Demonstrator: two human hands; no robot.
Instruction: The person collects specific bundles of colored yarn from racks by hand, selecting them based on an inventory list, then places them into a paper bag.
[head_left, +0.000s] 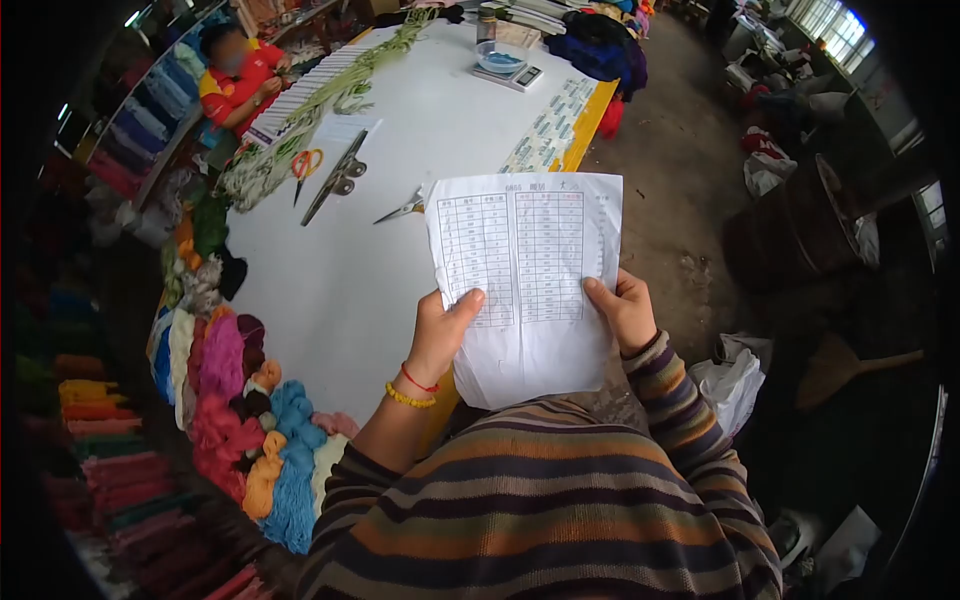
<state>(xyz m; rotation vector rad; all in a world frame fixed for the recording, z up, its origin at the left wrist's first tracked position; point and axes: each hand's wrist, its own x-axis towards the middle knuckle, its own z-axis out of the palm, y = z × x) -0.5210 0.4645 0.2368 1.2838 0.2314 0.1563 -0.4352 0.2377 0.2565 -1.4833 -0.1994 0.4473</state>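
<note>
Head cam: left fingers (pixel 466 303) are gripping one side of a printed paper (pixel 530 355) and right fingers (pixel 599 292) are gripping the other, thumbs pressing on the front, so it's being held up at the near edge of the worktop (pixel 310 290). Just past it, scissors (pixel 405 209) are lying there. Way further back, a clear bowl (pixel 490 65) is sitting on a scale (pixel 524 79), holding something blue, and a jar (pixel 487 27) is standing behind. Off right, a drum (pixel 790 230) is standing on the floor (pixel 665 190), can't tell what's inside, and a white bag (pixel 728 388) is slumping nearer the person.
</note>
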